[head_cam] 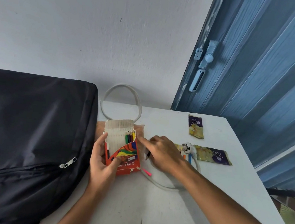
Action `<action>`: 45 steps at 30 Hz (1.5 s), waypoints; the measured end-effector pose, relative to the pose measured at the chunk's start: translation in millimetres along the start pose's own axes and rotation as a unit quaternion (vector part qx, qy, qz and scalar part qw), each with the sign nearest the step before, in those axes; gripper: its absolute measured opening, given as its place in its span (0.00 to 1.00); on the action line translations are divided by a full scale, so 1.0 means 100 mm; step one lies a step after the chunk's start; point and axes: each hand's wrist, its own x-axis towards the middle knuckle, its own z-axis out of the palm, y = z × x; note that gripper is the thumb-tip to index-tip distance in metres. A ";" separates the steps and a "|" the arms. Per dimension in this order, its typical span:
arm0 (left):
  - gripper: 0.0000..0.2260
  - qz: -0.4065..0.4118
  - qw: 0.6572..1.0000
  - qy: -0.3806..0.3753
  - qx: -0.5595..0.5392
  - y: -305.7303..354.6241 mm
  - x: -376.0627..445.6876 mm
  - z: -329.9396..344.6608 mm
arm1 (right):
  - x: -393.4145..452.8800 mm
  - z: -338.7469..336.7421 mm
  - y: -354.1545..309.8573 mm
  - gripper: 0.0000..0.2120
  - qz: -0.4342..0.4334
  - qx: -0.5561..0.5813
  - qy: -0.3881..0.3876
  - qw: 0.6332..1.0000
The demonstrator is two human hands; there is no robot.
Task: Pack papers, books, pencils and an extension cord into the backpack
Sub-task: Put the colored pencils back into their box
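The left hand [102, 162] clasped the open pencil box [122, 148], which stood tilted on the worktop [167, 216] just beside the backpack [28, 134], its flap raised and a few coloured pencils [130, 136] poking out near its far right corner. Just right of the box, the right hand [163, 154] was curled palm down over a dark pencil [148, 155]; its grip seemed pinched on that pencil, though the fingers hid the contact. The pencil's long axis ran roughly parallel to the box's length, tip pointing toward the person, so a short leftward carry should bring it to the mouth. A pink pencil [147, 172] lay at the box's near right corner, across the white extension cord [160, 185], whose plug [187, 147] rested farther right beside two snack wrappers [212, 155]. The backpack's zip looked closed.
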 end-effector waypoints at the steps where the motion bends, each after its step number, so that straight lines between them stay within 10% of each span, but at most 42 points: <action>1: 0.32 0.000 1.000 0.000 -0.002 -0.01 0.00 -0.01 | -0.05 0.03 -0.03 0.41 -0.001 -0.007 0.011 1.000; 11: 0.31 0.002 1.000 0.010 0.017 -0.01 -0.01 -0.02 | -0.02 0.06 0.01 0.19 -0.041 -0.037 0.076 0.996; 32: 0.31 0.007 1.000 0.000 -0.002 -0.04 0.00 -0.03 | 0.09 0.04 0.18 0.10 -0.167 -0.100 0.108 0.975; 36: 0.32 0.005 1.000 -0.013 -0.011 -0.02 -0.02 -0.02 | 0.12 0.00 0.26 0.10 -0.038 -0.001 0.174 0.984; 40: 0.32 0.008 1.000 -0.012 -0.002 0.01 -0.03 0.00 | 0.24 -0.21 0.07 0.13 0.162 0.289 0.323 0.887; 43: 0.32 0.015 1.000 -0.019 0.010 0.02 -0.03 0.00 | 0.37 -0.41 -0.17 0.18 0.217 0.522 0.307 0.766; 45: 0.33 0.019 0.999 -0.030 0.021 0.02 -0.03 -0.01 | 0.41 -0.47 -0.29 0.16 0.201 0.561 0.261 0.760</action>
